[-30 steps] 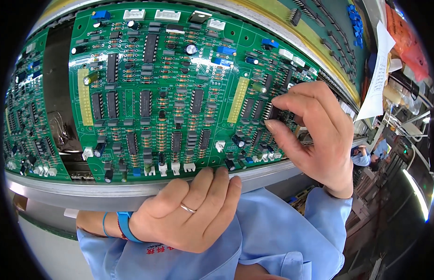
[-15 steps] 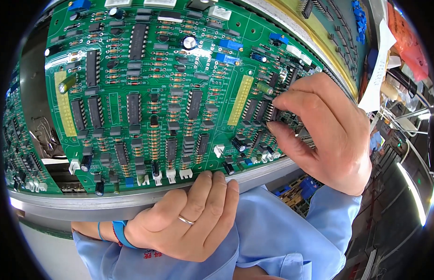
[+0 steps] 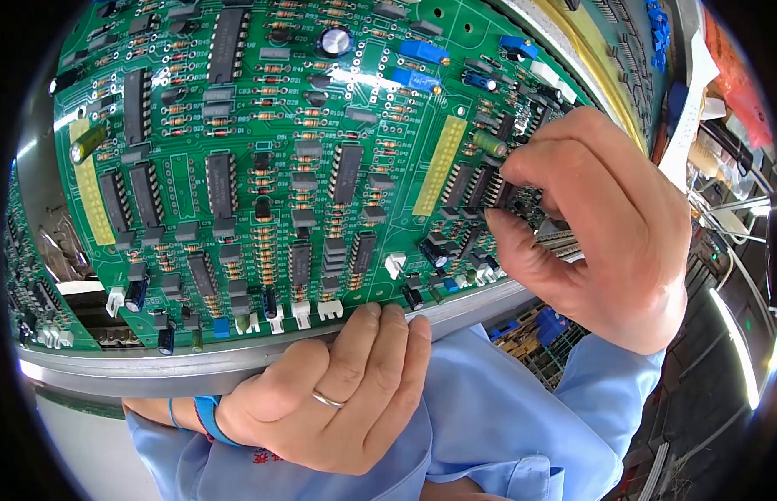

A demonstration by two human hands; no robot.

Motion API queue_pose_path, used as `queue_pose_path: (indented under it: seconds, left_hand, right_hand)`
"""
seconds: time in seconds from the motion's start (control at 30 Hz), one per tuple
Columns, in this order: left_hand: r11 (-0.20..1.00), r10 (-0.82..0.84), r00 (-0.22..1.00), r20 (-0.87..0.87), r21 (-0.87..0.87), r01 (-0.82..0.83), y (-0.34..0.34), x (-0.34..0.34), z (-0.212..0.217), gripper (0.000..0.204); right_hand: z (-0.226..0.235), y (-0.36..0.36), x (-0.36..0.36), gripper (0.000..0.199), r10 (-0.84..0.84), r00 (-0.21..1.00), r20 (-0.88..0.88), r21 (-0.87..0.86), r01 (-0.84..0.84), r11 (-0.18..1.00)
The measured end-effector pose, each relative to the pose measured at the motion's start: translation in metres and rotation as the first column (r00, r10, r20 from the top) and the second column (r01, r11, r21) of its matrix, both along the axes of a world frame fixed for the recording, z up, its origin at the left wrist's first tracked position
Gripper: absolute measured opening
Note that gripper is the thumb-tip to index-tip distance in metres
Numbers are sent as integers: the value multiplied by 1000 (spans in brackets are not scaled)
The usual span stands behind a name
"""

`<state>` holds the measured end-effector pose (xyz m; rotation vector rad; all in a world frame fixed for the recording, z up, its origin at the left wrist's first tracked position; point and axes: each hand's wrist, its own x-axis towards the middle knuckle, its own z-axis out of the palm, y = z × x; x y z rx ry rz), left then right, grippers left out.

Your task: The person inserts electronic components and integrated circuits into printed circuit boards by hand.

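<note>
On the right part of the green circuit board [image 3: 401,230], a black chip [image 3: 495,191] is pinched between the right hand's [image 3: 607,230] thumb and forefinger; at the board's near edge, the metal rail [image 3: 171,367] is touched by the left hand's [image 3: 326,409] fingers, though whether it is gripped cannot be told

small white letter-and-number marks [image 3: 297,68] are printed across the green circuit board [image 3: 452,43], from near its upper edge down toward its lower edge, beside the striped resistors [image 3: 263,250] and dark chips [image 3: 347,174]. any print on the chip tops is too faint to read. beyond the board's lower edge, red characters [image 3: 269,457] stand on the blue jacket [image 3: 378,472].
</note>
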<state>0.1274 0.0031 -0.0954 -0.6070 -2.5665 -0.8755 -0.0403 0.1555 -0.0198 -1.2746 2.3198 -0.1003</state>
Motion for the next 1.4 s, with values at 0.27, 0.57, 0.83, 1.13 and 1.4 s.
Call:
queue_pose_path:
  seconds: [0.27,0.57,0.83,1.13,1.4]
  left_hand:
    - [999,32,999,3,10,-32,2,2,1,18]
    - [1000,23,1000,-18,11,-23,5,-1,1,19]
    - [999,36,999,-29,2,-36,4,0,-1,20]
    - [998,62,996,-65,15,-61,5,1,-4,20]
    - [998,60,997,-40,21,-59,9,0,-3,21]
  right_hand:
    - [1,4,7,31,-90,996,-31,-26,89,996]
    - [-1,15,8,29,43,990,-133,-48,-50,998]
    - [7,0,1,29,164,981,-101,123,-152,981]
    - [6,-3,3,29,116,986,-124,125,-100,987]
    - [5,-2,7,26,20,992,-123,107,-6,994]
